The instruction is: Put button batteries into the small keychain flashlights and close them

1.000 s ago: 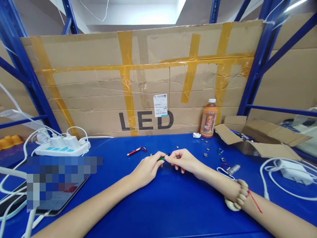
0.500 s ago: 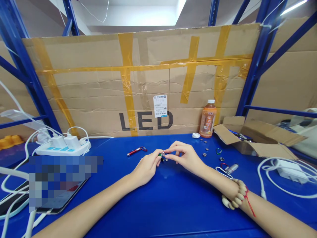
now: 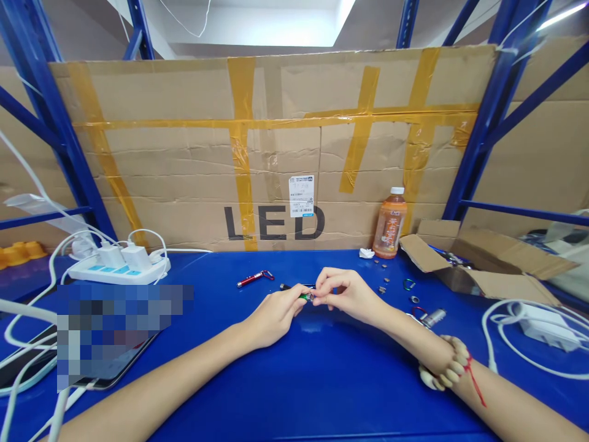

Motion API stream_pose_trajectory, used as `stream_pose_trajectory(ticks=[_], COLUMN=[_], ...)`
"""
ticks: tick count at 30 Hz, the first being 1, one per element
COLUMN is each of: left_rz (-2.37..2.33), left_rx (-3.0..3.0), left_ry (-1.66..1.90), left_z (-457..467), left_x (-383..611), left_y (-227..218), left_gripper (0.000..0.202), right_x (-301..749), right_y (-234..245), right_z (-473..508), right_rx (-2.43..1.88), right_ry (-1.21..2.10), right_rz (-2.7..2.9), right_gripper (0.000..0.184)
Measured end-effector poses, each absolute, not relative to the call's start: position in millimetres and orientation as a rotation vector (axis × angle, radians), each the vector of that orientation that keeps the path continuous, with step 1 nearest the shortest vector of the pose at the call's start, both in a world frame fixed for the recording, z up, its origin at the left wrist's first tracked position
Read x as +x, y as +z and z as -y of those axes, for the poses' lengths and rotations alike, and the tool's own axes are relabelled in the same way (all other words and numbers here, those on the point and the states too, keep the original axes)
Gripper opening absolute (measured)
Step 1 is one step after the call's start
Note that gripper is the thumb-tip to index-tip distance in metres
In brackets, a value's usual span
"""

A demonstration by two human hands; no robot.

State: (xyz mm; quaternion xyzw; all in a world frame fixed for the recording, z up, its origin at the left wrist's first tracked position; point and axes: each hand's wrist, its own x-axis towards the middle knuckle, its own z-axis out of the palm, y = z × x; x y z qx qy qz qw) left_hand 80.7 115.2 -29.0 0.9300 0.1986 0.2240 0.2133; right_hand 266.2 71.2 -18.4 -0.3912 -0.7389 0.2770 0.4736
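Both hands meet at the middle of the blue table (image 3: pixel 304 380). My left hand (image 3: pixel 275 314) pinches a small green keychain flashlight (image 3: pixel 304 296) by its body. My right hand (image 3: pixel 346 294) has its fingers closed on the flashlight's silver end, though the exact piece under the fingertips is too small to make out. A dark, pen-like piece (image 3: pixel 289 287) lies just behind the hands. A red keychain flashlight (image 3: pixel 254 279) with a carabiner lies further left. Small button batteries and metal parts (image 3: pixel 383 284) are scattered right of my right hand. A bead bracelet sits on my right wrist.
An orange drink bottle (image 3: pixel 389 223) stands at the back right beside an open cardboard box (image 3: pixel 478 265). A white power strip (image 3: pixel 117 270) with chargers and cables sits at the left, a tablet below it. A white charger and cable (image 3: pixel 534 319) lie right. A silver flashlight (image 3: pixel 430 317) lies near my right forearm.
My right hand lifted its fingers over the flashlight's end half a second ago and has lowered again, pinching close against my left fingertips. The view shifted slightly.
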Motion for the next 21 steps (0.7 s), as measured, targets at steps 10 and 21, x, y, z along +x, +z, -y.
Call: stream_pose_trajectory(ticks=[10, 21], left_rz=[-0.565, -0.557], left_rx=[2.545, 2.611], left_ry=[0.57, 0.696], left_z=[-113, -115], left_x=[79, 80], left_y=[-32, -34], left_gripper=[0.01, 0.009], right_x=[270, 256], right_y=[-22, -24], right_z=[-69, -65], right_rx=[-0.978, -1.365], right_ry=[0.347, 0.642], right_rz=[2.016, 1.718], right_gripper=[0.022, 0.032])
